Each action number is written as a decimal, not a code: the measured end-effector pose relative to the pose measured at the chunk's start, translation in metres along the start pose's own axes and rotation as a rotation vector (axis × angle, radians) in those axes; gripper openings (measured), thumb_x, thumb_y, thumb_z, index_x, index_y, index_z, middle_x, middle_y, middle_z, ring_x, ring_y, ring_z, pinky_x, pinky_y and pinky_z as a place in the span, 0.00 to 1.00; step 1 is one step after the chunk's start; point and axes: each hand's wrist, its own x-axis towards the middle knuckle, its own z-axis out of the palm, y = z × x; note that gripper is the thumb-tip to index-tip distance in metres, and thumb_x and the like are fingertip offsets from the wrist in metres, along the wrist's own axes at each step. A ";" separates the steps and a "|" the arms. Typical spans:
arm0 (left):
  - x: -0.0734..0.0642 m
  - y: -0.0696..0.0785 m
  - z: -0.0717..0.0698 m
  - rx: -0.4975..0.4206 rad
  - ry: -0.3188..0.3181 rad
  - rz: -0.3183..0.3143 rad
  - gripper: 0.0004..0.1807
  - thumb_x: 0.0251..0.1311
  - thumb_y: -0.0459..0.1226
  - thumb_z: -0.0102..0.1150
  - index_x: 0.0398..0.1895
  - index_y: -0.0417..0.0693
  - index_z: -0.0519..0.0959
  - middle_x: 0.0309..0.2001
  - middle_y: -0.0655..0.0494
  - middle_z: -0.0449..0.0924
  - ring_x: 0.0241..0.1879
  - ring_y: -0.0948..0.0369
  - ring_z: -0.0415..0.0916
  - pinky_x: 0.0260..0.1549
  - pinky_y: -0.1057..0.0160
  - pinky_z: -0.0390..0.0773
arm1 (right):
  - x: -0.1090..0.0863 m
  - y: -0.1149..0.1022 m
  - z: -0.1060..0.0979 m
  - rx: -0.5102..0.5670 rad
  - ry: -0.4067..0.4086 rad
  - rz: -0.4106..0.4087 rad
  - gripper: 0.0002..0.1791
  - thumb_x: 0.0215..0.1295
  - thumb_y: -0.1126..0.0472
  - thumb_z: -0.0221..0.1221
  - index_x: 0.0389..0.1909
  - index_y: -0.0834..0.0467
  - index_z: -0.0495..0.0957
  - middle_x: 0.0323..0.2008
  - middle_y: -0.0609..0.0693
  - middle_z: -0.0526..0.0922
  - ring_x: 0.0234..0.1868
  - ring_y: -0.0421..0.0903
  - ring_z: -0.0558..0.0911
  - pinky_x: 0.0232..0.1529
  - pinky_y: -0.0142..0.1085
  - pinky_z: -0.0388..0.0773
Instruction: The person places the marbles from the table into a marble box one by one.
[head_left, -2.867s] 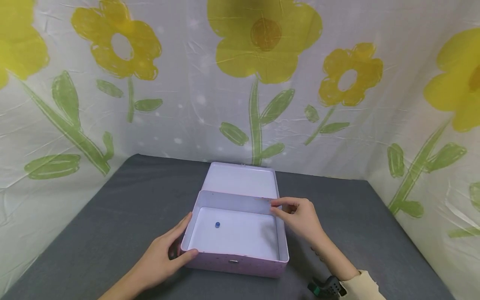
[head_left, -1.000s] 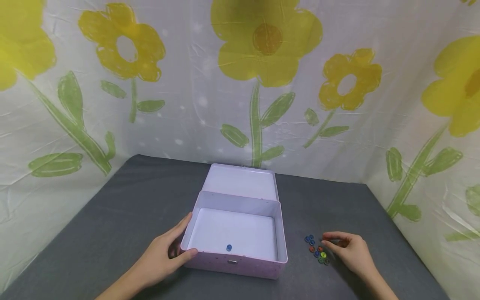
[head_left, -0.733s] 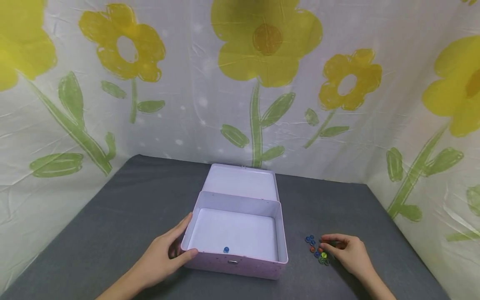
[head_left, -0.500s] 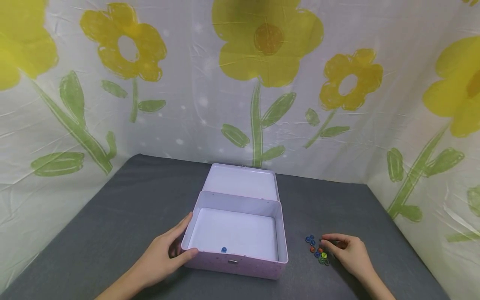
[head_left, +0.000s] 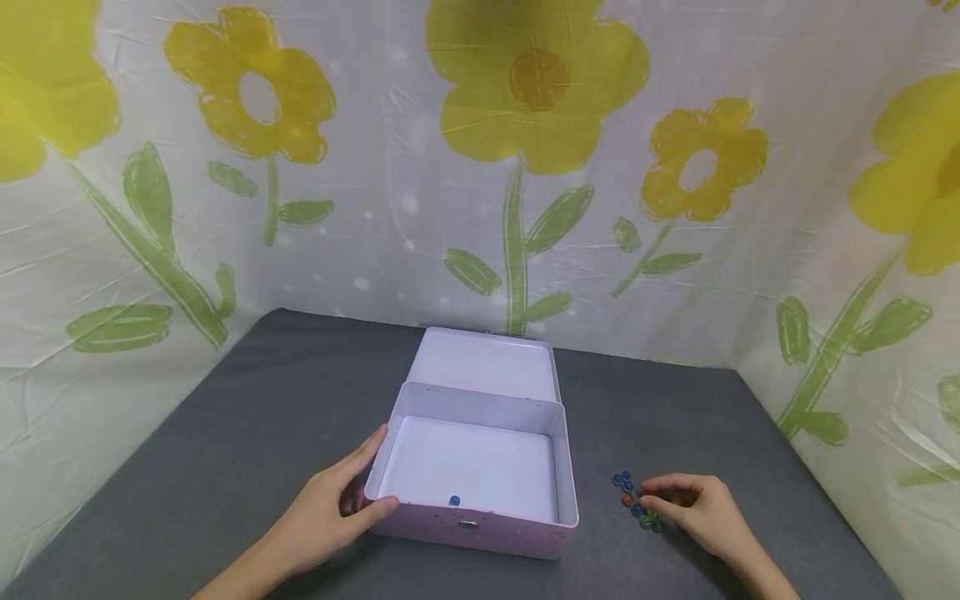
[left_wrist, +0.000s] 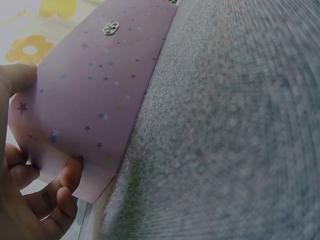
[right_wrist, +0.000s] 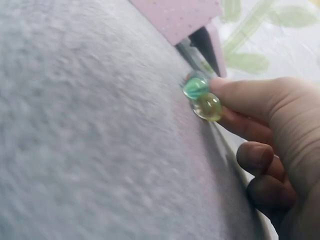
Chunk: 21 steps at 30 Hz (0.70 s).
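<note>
A pink star-patterned tin box (head_left: pixel 517 537) stands with its lid (head_left: pixel 480 367) folded back behind it. Inside, a blue marble (head_left: pixel 454 501) lies near the front wall. My left hand (head_left: pixel 326 508) grips the box's front left corner, thumb on the front and fingers along the side. To the right of the box lies a loose group of glass marbles: several blue ones (head_left: pixel 618 479), a red one (head_left: pixel 627 500) and green ones (head_left: pixel 645 522). My right hand (head_left: pixel 697 508) is at this group, thumb and forefinger bent over it. Whether a marble sits between those fingertips is hidden.
Dark grey cloth (head_left: pixel 300 400) covers the table. A white curtain (head_left: pixel 375 167) with yellow flowers hangs behind and at both sides. The box's metal clasp (head_left: pixel 468 524) is on its front.
My right hand has left the box's right side and gone to the marbles, shifting slightly nearer lately. The blue marble has rolled to the box's front wall. My left hand stays put.
</note>
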 end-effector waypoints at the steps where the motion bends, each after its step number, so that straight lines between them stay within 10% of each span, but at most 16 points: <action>1: 0.000 0.000 0.000 0.000 0.001 0.001 0.47 0.64 0.49 0.75 0.84 0.55 0.63 0.47 0.57 0.77 0.29 0.71 0.66 0.27 0.69 0.71 | 0.000 0.002 -0.001 0.007 -0.008 -0.024 0.11 0.64 0.60 0.75 0.44 0.60 0.91 0.31 0.46 0.89 0.18 0.36 0.70 0.20 0.34 0.69; 9: 0.000 -0.001 0.001 0.010 0.005 0.013 0.47 0.64 0.49 0.75 0.83 0.53 0.63 0.37 0.61 0.72 0.29 0.71 0.66 0.27 0.69 0.71 | 0.001 0.014 -0.004 0.016 -0.024 -0.195 0.06 0.64 0.66 0.73 0.41 0.60 0.91 0.32 0.46 0.90 0.18 0.36 0.69 0.18 0.35 0.68; 21: 0.001 -0.003 0.001 0.020 0.003 -0.007 0.47 0.64 0.51 0.74 0.84 0.56 0.63 0.59 0.51 0.76 0.30 0.71 0.67 0.28 0.69 0.72 | -0.002 0.008 -0.002 -0.093 0.045 -0.186 0.05 0.61 0.62 0.76 0.36 0.50 0.92 0.27 0.39 0.88 0.17 0.33 0.67 0.18 0.32 0.66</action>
